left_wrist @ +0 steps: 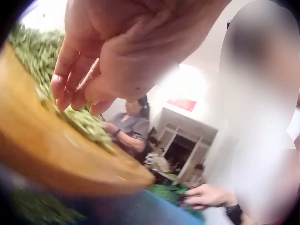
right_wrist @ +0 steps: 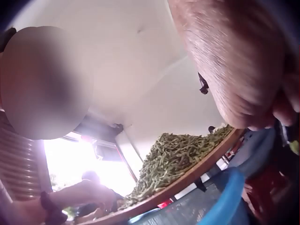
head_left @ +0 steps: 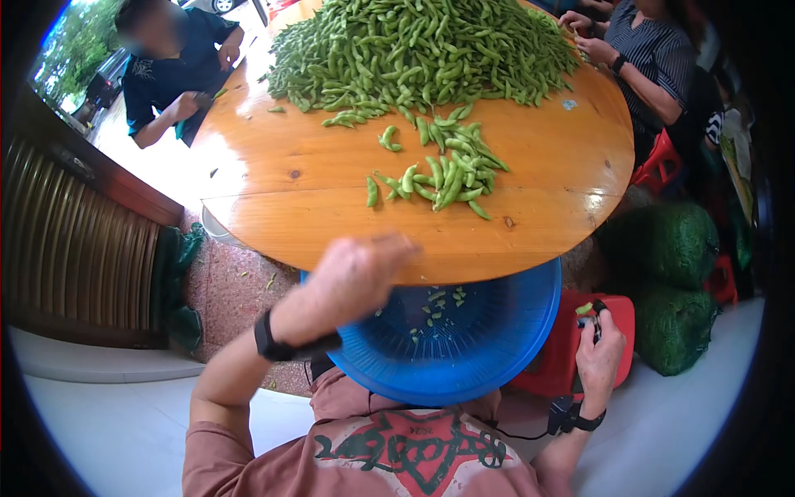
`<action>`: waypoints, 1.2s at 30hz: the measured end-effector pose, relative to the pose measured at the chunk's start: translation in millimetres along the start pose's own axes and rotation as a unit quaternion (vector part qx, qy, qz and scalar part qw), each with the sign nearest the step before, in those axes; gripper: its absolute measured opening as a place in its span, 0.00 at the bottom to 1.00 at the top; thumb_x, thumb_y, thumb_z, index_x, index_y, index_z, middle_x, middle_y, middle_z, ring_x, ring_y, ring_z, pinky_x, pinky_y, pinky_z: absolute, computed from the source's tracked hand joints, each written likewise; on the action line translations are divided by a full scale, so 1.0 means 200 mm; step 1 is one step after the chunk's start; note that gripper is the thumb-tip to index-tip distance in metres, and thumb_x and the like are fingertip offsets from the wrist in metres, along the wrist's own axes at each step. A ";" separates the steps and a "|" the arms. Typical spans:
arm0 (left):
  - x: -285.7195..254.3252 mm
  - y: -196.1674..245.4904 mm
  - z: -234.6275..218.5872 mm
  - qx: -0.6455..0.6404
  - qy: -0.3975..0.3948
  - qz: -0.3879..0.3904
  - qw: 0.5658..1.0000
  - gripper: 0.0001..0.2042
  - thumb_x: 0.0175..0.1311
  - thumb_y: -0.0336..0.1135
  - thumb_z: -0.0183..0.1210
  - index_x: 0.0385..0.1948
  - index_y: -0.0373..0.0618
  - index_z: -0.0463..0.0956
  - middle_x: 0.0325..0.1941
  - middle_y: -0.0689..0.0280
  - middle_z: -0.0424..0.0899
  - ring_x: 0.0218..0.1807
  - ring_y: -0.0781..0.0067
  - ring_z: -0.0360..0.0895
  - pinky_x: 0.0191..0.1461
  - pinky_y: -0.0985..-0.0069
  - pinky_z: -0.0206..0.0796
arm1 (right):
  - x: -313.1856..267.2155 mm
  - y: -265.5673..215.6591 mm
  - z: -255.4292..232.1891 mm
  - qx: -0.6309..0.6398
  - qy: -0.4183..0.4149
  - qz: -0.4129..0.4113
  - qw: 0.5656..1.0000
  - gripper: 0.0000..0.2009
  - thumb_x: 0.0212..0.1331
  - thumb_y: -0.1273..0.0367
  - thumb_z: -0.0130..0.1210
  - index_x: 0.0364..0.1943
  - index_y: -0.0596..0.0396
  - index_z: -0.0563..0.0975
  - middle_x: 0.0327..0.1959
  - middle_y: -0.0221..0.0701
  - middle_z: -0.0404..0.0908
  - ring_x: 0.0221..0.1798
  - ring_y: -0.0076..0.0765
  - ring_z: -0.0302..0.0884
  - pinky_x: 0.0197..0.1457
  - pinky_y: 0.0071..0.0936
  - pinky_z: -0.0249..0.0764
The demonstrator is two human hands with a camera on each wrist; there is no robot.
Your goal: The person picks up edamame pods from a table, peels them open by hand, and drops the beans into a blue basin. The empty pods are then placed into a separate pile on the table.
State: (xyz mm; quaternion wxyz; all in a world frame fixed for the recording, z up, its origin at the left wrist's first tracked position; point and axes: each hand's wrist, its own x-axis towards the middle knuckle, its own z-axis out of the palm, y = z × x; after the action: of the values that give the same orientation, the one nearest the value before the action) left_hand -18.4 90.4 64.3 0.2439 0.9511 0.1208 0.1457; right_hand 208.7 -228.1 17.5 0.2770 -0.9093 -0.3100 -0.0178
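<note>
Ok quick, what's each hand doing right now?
Left hand: open, fingers relaxed over the table edge, holding nothing.
Right hand: grips a dark tool.

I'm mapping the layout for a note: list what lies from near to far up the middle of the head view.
Reddish printed shirt → round blue plastic basin → near edge of the round wooden table → small loose cluster of green bean pods → big heap of green bean pods.

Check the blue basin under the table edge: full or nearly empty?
Nearly empty: the blue basin shows bare bottom with a few green bits.
</note>
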 end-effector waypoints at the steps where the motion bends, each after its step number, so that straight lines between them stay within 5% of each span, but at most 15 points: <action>1: 0.06 -0.10 -0.03 0.044 0.057 -0.001 0.997 0.14 0.57 0.17 0.53 0.43 0.39 0.81 0.38 0.53 0.82 0.38 0.48 0.82 0.44 0.60 0.76 | 0.00 -0.01 -0.03 -0.031 -0.040 0.065 0.997 0.13 0.61 0.79 0.51 0.50 0.66 0.77 0.29 0.52 0.80 0.30 0.56 0.81 0.34 0.42 0.74; 3: 0.14 -0.28 -0.09 0.140 0.050 -0.006 0.989 0.15 0.57 0.17 0.55 0.45 0.41 0.82 0.41 0.55 0.79 0.40 0.50 0.82 0.44 0.60 0.74 | -0.02 -0.02 -0.04 -0.015 -0.050 0.073 0.996 0.14 0.61 0.79 0.52 0.50 0.66 0.77 0.29 0.51 0.80 0.30 0.55 0.81 0.34 0.42 0.74; 8: 0.20 -0.39 -0.10 0.101 0.005 -0.003 0.995 0.12 0.58 0.21 0.60 0.43 0.43 0.83 0.44 0.58 0.78 0.39 0.53 0.81 0.45 0.62 0.73 | -0.04 -0.07 0.02 0.037 -0.007 0.027 0.999 0.09 0.61 0.78 0.53 0.45 0.64 0.77 0.26 0.50 0.78 0.29 0.53 0.81 0.33 0.42 0.73; 11: 0.14 -0.32 -0.05 0.056 0.065 0.007 0.996 0.10 0.57 0.24 0.63 0.41 0.43 0.83 0.41 0.61 0.78 0.37 0.62 0.82 0.40 0.67 0.73 | -0.01 -0.24 0.04 0.125 -0.068 0.013 0.990 0.04 0.61 0.77 0.53 0.30 0.62 0.72 0.25 0.47 0.78 0.28 0.52 0.80 0.33 0.39 0.72; 13: 0.08 -0.15 0.01 -0.106 0.035 -0.069 0.991 0.07 0.62 0.26 0.64 0.41 0.43 0.82 0.36 0.67 0.81 0.30 0.78 0.80 0.31 0.77 0.69 | -0.02 -0.40 0.07 0.229 -0.102 0.001 0.968 0.05 0.60 0.77 0.55 0.29 0.62 0.72 0.23 0.42 0.74 0.25 0.43 0.76 0.30 0.34 0.69; 15: 0.00 0.05 0.08 -0.399 -0.068 -0.265 0.875 0.05 0.68 0.29 0.63 0.42 0.42 0.81 0.32 0.72 0.83 0.24 0.89 0.74 0.25 0.86 0.63 | -0.04 -0.49 0.14 0.319 -0.156 -0.049 0.933 0.02 0.59 0.78 0.55 0.30 0.62 0.74 0.26 0.36 0.71 0.25 0.36 0.71 0.30 0.30 0.68; 17: -0.05 0.17 0.18 -0.547 -0.089 -0.259 0.791 0.05 0.71 0.31 0.60 0.42 0.40 0.81 0.25 0.69 0.82 0.20 0.87 0.73 0.23 0.87 0.64 | -0.06 -0.61 0.17 0.394 -0.197 -0.052 0.896 0.02 0.60 0.78 0.54 0.34 0.64 0.77 0.29 0.32 0.73 0.26 0.28 0.71 0.30 0.27 0.68; 20: -0.13 0.21 0.27 -0.572 -0.099 -0.266 0.770 0.07 0.71 0.32 0.61 0.42 0.37 0.81 0.20 0.67 0.80 0.21 0.85 0.75 0.23 0.86 0.66 | -0.09 -0.62 0.20 0.454 -0.246 -0.025 0.856 0.04 0.62 0.78 0.54 0.37 0.65 0.79 0.31 0.30 0.73 0.27 0.23 0.71 0.29 0.24 0.68; 24: -0.18 0.23 0.36 -0.512 -0.047 -0.251 0.820 0.07 0.70 0.30 0.61 0.42 0.35 0.81 0.22 0.68 0.81 0.24 0.86 0.76 0.24 0.86 0.67 | -0.10 -0.60 0.23 0.478 -0.274 -0.004 0.835 0.05 0.64 0.76 0.54 0.38 0.67 0.79 0.31 0.29 0.73 0.27 0.20 0.72 0.28 0.21 0.67; 29: -0.18 0.23 0.39 -0.521 -0.054 -0.257 0.812 0.06 0.70 0.29 0.62 0.41 0.35 0.80 0.23 0.69 0.80 0.24 0.86 0.76 0.25 0.86 0.67 | -0.10 -0.57 0.27 0.472 -0.284 0.008 0.835 0.05 0.64 0.76 0.55 0.37 0.67 0.79 0.31 0.29 0.73 0.27 0.19 0.72 0.27 0.20 0.67; 31: -0.17 0.26 0.38 -0.438 -0.004 -0.196 0.877 0.06 0.69 0.29 0.62 0.40 0.35 0.80 0.22 0.68 0.81 0.24 0.86 0.76 0.25 0.85 0.67 | -0.10 -0.57 0.26 0.482 -0.290 0.026 0.827 0.05 0.64 0.76 0.55 0.37 0.67 0.79 0.31 0.29 0.73 0.27 0.18 0.72 0.26 0.20 0.67; 35: -0.17 0.25 0.40 -0.424 0.003 -0.183 0.887 0.06 0.69 0.29 0.63 0.39 0.35 0.80 0.21 0.67 0.81 0.24 0.86 0.75 0.24 0.84 0.65 | -0.10 -0.54 0.26 0.466 -0.292 0.003 0.835 0.04 0.64 0.77 0.54 0.36 0.67 0.79 0.31 0.27 0.73 0.26 0.18 0.72 0.26 0.18 0.66; 36: -0.18 0.24 0.41 -0.497 -0.040 -0.222 0.838 0.06 0.69 0.30 0.62 0.38 0.36 0.79 0.23 0.66 0.81 0.23 0.85 0.75 0.23 0.84 0.64 | -0.10 -0.54 0.27 0.456 -0.283 -0.029 0.843 0.04 0.65 0.78 0.54 0.35 0.66 0.78 0.31 0.26 0.72 0.25 0.17 0.72 0.26 0.17 0.66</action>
State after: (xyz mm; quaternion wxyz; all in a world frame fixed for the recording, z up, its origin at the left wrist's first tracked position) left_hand -16.5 4.5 12.0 0.7146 0.6544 0.2304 0.0898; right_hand 123.8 -141.4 21.1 0.5599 -0.6364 -0.3743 0.3760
